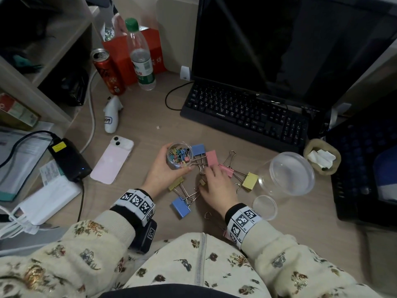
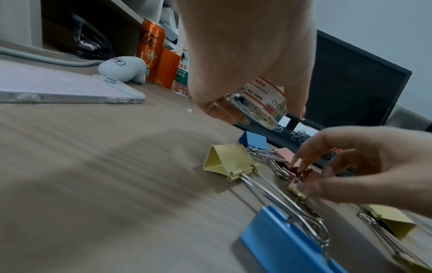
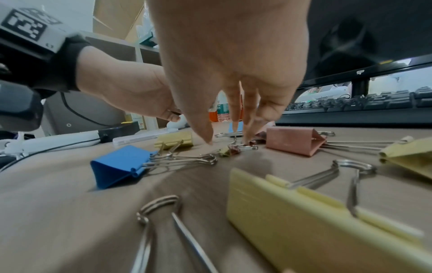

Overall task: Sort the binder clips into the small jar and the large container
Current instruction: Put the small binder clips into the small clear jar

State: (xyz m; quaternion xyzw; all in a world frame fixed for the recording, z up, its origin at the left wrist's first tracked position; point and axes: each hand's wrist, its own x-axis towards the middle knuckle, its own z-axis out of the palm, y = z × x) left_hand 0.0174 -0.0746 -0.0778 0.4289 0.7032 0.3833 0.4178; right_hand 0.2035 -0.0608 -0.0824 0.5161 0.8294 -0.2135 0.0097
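Blue large clip (image 1: 180, 207) nearest; right hand (image 1: 216, 183), fingers extended down, empty, reaching for small clips (image 3: 230, 149). Left hand (image 1: 164, 168) grips small jar (image 1: 179, 155), tilted. Large container (image 1: 290, 173) empty, right. Risk: tilt spills clips.

Your sleeves (image 1: 86, 244) are cream with a scattered floral print in brown, grey and gold, and your wristbands (image 1: 137, 203) carry black-and-white square codes. The large binder clips (image 1: 211, 158) on the wood-grain desk (image 1: 139, 121) come in blue, pink and pale yellow, all with silver wire handles. The small jar (image 1: 178, 155) you hold is clear, filled with tiny clips in mixed pink, blue, yellow and green. The large container (image 1: 287, 173) is clear too. Your phone (image 1: 111, 160) is pale pink, the keyboard (image 1: 247, 115) black, the can (image 1: 107, 72) red.
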